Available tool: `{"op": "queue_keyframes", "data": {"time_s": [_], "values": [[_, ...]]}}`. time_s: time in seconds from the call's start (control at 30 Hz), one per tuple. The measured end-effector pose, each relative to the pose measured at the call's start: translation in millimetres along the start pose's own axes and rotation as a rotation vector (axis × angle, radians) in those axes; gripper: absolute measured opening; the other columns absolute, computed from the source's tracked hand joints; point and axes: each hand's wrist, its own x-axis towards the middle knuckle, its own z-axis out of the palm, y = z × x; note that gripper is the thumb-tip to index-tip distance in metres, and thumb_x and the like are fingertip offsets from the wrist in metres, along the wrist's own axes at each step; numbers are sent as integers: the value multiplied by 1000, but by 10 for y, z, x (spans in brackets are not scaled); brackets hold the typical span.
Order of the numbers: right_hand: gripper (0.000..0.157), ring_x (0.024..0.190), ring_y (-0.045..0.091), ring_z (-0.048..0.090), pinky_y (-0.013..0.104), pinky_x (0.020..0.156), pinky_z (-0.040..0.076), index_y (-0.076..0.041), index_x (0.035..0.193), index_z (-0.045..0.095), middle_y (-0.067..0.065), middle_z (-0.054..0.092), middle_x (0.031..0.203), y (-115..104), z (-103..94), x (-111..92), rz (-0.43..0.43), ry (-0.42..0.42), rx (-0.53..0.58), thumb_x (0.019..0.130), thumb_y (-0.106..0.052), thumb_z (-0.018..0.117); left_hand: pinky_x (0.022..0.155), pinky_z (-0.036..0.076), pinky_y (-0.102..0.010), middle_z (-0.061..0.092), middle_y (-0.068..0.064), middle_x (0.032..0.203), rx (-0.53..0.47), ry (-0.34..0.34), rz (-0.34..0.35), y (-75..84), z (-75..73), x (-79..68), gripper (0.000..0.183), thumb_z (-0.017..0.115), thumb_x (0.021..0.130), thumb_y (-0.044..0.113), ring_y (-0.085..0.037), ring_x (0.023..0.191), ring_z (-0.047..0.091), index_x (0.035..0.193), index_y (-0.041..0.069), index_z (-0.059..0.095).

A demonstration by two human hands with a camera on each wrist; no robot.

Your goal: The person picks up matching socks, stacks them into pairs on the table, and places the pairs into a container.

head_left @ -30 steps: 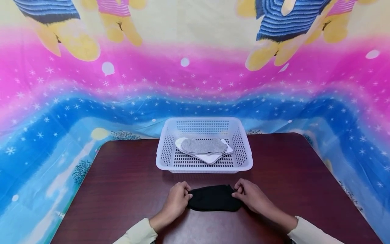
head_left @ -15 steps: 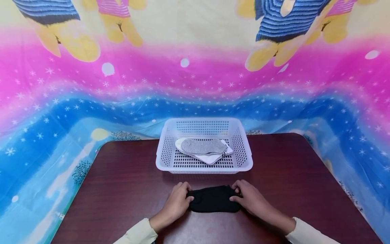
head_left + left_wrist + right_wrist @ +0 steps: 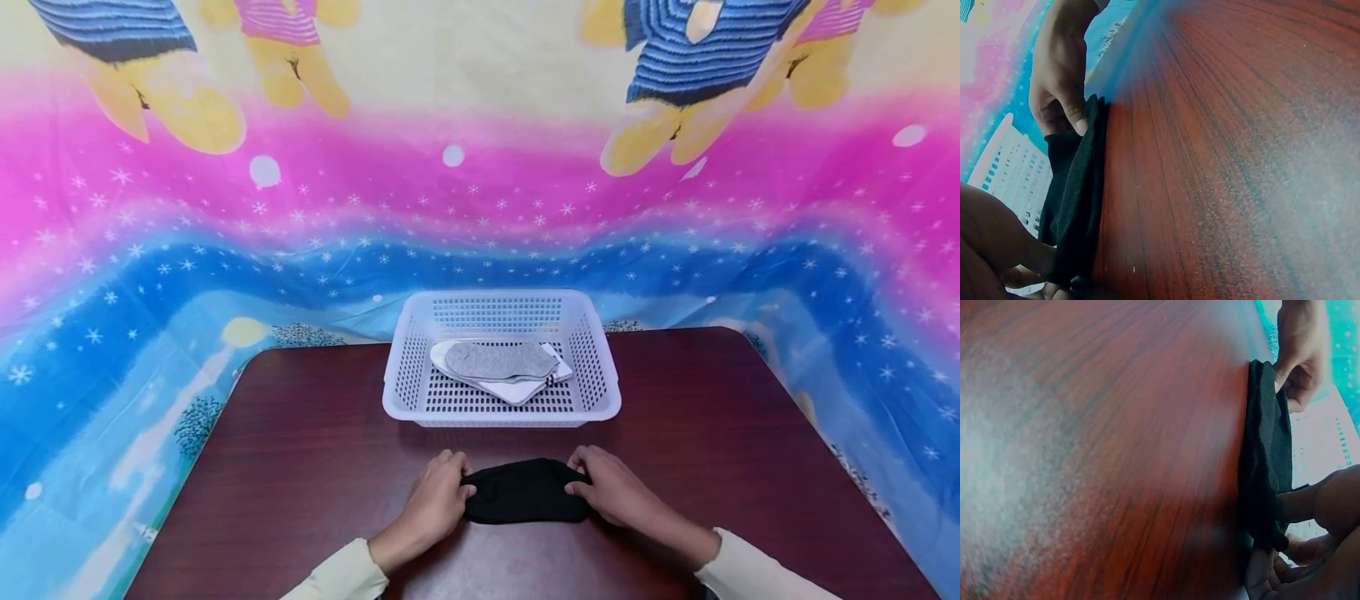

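A black sock [image 3: 527,492], perhaps a pair laid together, stretches between my two hands just above or on the table in front of the basket. My left hand [image 3: 437,493] pinches its left end between thumb and curled fingers. At the other end my right hand [image 3: 611,483] pinches it in the same way. In the left wrist view the black sock [image 3: 1072,194] hangs in layered folds between both hands. From the right wrist view, the thumb of my right hand [image 3: 1319,531] lies on the near end of the fabric.
A white perforated plastic basket [image 3: 501,419] stands behind the sock. Grey socks [image 3: 498,360] lie in it on top of white socks [image 3: 517,392]. The dark red wooden table [image 3: 300,467] is backed by a colourful printed cloth [image 3: 480,200].
My right hand has shifted slightly left and taken the sock's right end farther into its fingers. My left hand has barely moved. The basket and its socks stay put.
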Motion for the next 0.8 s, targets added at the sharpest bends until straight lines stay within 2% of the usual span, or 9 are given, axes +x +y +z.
{"op": "queue_keyframes", "data": {"time_s": [0.27,0.43,0.57,0.8], "values": [[29,75,11,45,27,66,39,-16,84,49,-3,47,80,-7,-17,-19,18,-23,49,79,-11,77,66,42,-29,52,5,77,1,18,11,-9,36,-11,19,74,79,10,-13,76,52,82,15,56],[28,76,11,48,27,68,41,-14,88,52,-3,51,80,6,-34,-34,36,-22,122,78,-9,77,67,45,-30,55,5,79,-15,16,-2,-19,48,-14,14,74,80,11,-14,78,56,85,14,61],[25,79,11,51,25,70,43,-12,91,57,-3,54,82,28,-65,-46,10,-20,164,77,-11,78,67,46,-29,55,5,80,-46,10,-14,-11,43,-10,11,73,82,11,-12,77,56,85,14,62],[23,76,13,50,24,68,42,-10,92,60,0,56,83,33,-117,-34,15,-74,218,78,-14,78,70,47,-28,56,3,81,-126,28,-18,3,-6,5,13,71,82,5,-13,81,57,84,12,60]]}}
